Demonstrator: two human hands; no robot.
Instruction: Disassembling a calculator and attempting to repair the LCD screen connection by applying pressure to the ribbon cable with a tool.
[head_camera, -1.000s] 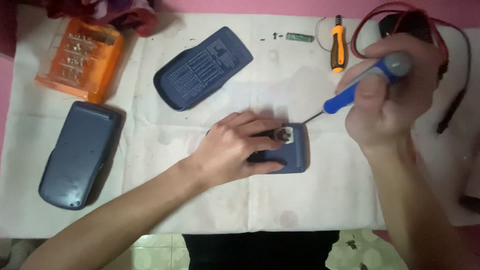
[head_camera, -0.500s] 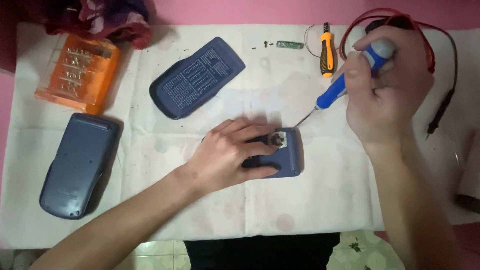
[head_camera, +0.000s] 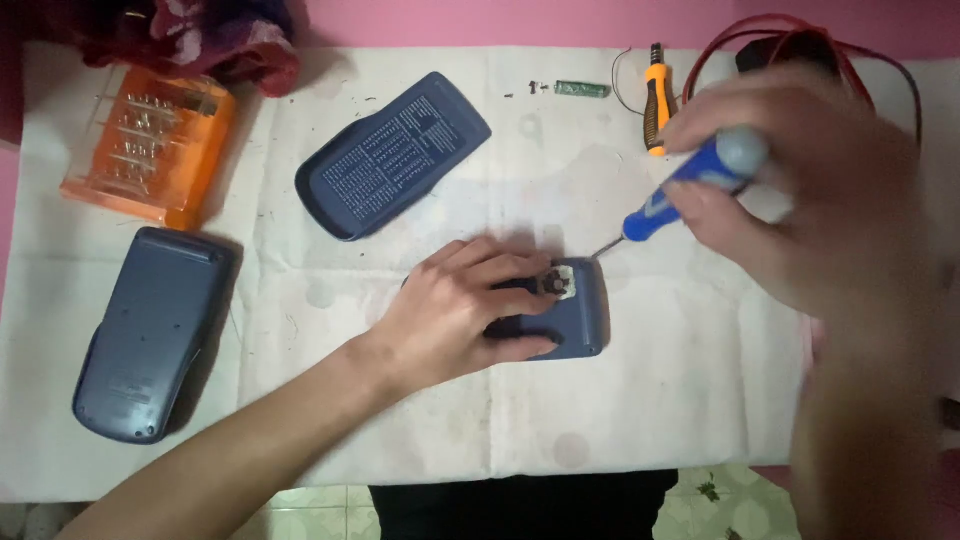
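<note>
— What is hidden by the left hand (head_camera: 455, 305)?
— Most of the small blue device (head_camera: 570, 320) is covered; its left part cannot be made out.

— And on the right?
— The right hand (head_camera: 800, 190) is blurred, and the red cable (head_camera: 790, 35) is partly concealed behind it.

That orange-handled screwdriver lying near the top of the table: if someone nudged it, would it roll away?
Probably a little: the orange-handled screwdriver has a rounded handle and lies loose on the white cloth, so a sideways push could roll it. The soft, wrinkled cloth would likely slow it. It looks stiff and light, so easy to lift.
</note>
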